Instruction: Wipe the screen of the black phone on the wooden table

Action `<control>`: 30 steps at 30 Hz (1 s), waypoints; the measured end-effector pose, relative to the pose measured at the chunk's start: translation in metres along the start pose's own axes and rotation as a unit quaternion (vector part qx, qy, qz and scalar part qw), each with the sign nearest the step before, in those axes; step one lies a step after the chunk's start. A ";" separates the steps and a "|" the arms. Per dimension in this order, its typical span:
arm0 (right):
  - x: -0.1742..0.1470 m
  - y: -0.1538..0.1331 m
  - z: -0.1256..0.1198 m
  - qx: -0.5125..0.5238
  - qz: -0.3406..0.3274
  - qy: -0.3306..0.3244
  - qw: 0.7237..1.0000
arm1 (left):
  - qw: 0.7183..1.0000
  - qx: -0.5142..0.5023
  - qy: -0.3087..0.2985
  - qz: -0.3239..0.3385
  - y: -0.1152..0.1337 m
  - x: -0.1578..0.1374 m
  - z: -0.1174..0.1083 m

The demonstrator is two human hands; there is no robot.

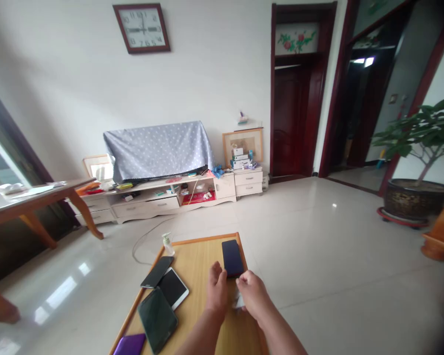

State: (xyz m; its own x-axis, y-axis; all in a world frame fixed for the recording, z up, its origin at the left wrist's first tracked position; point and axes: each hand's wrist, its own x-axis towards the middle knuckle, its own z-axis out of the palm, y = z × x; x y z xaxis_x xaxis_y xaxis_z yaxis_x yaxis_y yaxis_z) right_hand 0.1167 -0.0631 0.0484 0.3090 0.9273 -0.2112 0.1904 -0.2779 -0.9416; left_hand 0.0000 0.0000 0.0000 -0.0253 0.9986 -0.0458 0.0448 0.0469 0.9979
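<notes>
My left hand (217,290) is over the wooden table (198,266), its thumb apart from loosely curled fingers and nothing seen in it. Beside it, my right hand (252,291) has thumb and fingers pinched together. A small whitish, partly see-through thing (239,300) shows under the right hand's fingers, blurred; it looks held there, but its kind is unclear. Just beyond both hands lies a dark blue phone (232,257). On the table's left side are a black phone (157,271), a white-framed tablet (177,288), a dark green-black tablet (157,319) and a purple flat object (130,344).
A clear pump bottle (167,244) stands at the table's far left corner. Across the tiled floor is a white low cabinet (148,208) with a grey-blue cloth (159,150) over something wide. A potted plant (414,199) is on the right, another table (40,195) on the left.
</notes>
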 end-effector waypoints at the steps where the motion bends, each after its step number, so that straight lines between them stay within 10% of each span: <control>1: -0.007 -0.003 0.001 0.021 -0.002 -0.016 1.000 | 1.000 -0.008 -0.007 0.001 0.003 -0.013 -0.006; 7: -0.044 -0.011 0.016 0.115 -0.021 -0.099 0.988 | 0.987 -0.103 -0.118 -0.033 0.025 -0.098 -0.043; 25: -0.114 0.016 0.070 0.020 -0.070 -0.137 0.988 | 0.993 0.100 0.040 0.056 0.033 -0.146 -0.143; 27: -0.108 0.022 0.066 -0.021 -0.084 -0.111 0.990 | 0.979 0.164 0.099 0.072 0.032 -0.137 -0.161; 30: -0.102 0.029 0.062 -0.083 -0.114 -0.084 0.986 | 0.879 0.428 0.196 0.080 0.027 -0.120 -0.183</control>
State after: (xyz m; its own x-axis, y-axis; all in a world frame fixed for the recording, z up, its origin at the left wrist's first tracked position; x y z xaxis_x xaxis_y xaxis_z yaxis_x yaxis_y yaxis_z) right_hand 0.0334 -0.1500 0.0261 0.0836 0.9951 -0.0529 0.3917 -0.0816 -0.9165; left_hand -0.1782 -0.1224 0.0403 -0.2849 0.9174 0.2779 0.8093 0.0748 0.5826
